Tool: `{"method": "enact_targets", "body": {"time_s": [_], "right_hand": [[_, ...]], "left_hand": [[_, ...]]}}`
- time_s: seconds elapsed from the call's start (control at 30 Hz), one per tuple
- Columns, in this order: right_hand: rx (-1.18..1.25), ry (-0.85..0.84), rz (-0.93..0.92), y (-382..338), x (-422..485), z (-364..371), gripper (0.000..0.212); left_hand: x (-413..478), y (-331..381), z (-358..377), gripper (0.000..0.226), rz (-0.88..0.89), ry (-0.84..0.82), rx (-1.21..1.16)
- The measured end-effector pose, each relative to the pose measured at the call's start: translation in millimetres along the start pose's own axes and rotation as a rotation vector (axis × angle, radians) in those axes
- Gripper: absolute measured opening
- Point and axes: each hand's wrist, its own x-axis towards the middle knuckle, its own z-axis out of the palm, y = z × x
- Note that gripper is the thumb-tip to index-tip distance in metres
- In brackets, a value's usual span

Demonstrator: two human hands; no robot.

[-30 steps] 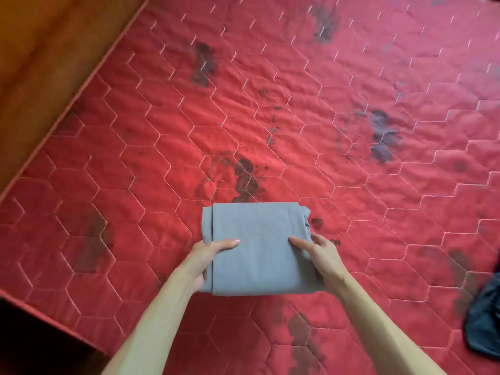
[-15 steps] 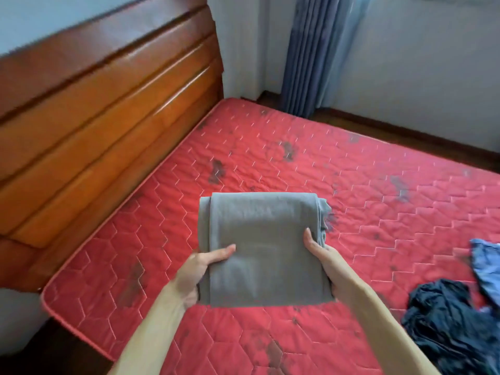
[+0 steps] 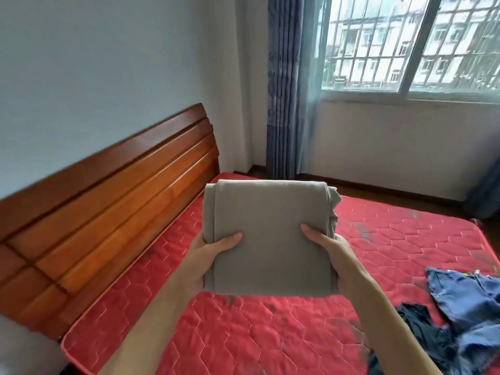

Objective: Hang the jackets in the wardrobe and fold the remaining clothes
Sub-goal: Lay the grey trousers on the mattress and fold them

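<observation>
A folded grey garment (image 3: 270, 234) is held up in the air above the red quilted mattress (image 3: 243, 334). My left hand (image 3: 208, 255) grips its left edge, thumb on top and fingers underneath. My right hand (image 3: 332, 255) grips the right edge the same way. At the lower right of the mattress lie a crumpled blue denim garment (image 3: 465, 299) and a black garment (image 3: 422, 334), both unfolded.
A wooden headboard (image 3: 108, 201) runs along the left side of the bed. Blue curtains (image 3: 286, 85) hang at the far wall beside a barred window (image 3: 411, 41). The wooden floor shows beyond the bed's far edge.
Both hands have lifted the folded grey garment off the mattress and raised it. My head has tilted up, bringing the headboard, wall and window into view.
</observation>
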Motion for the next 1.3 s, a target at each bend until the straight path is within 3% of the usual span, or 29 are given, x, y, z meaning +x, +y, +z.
{"method": "enact_targets", "body": {"time_s": [0.27, 0.4, 0.47, 0.63, 0.73, 0.83, 0.9, 0.97, 1.03, 1.17, 1.3], "right_hand": [[0.019, -0.06, -0.124, -26, -58, 43, 0.049], [-0.025, -0.167, -0.157, -30, -78, 91, 0.035], [-0.043, -0.227, -0.168, -29, -90, 122, 0.035], [-0.086, -0.405, -0.138, 0, -129, 216, 0.047], [-0.131, -0.501, -0.116, 30, -151, 280, 0.053], [-0.129, -0.542, -0.123, 62, -169, 341, 0.04], [-0.139, -0.582, -0.126, 84, -178, 381, 0.043], [-0.167, -0.641, -0.113, 105, -187, 423, 0.053], [-0.189, -0.712, -0.078, 126, -197, 465, 0.052], [-0.218, -0.872, 0.043, 165, -216, 550, 0.052], [-0.271, -1.046, 0.185, 207, -225, 632, 0.043]], "left_hand": [[-73, 22, -30, 0.041, -0.039, -0.039, -0.041], [-111, 28, -70, 0.093, 0.087, 0.052, -0.037], [-133, 32, -97, 0.103, 0.139, 0.084, -0.045], [-198, 40, -186, 0.085, 0.187, 0.222, -0.127], [-240, 35, -248, 0.086, 0.214, 0.343, -0.167], [-289, 29, -302, 0.05, 0.214, 0.4, -0.171], [-322, 24, -337, 0.03, 0.183, 0.456, -0.162], [-354, 18, -373, 0.041, 0.167, 0.485, -0.144], [-386, 15, -405, 0.066, 0.161, 0.532, -0.136], [-433, 3, -469, 0.048, 0.147, 0.733, -0.172], [-470, -9, -534, 0.056, 0.159, 0.895, -0.237]]}}
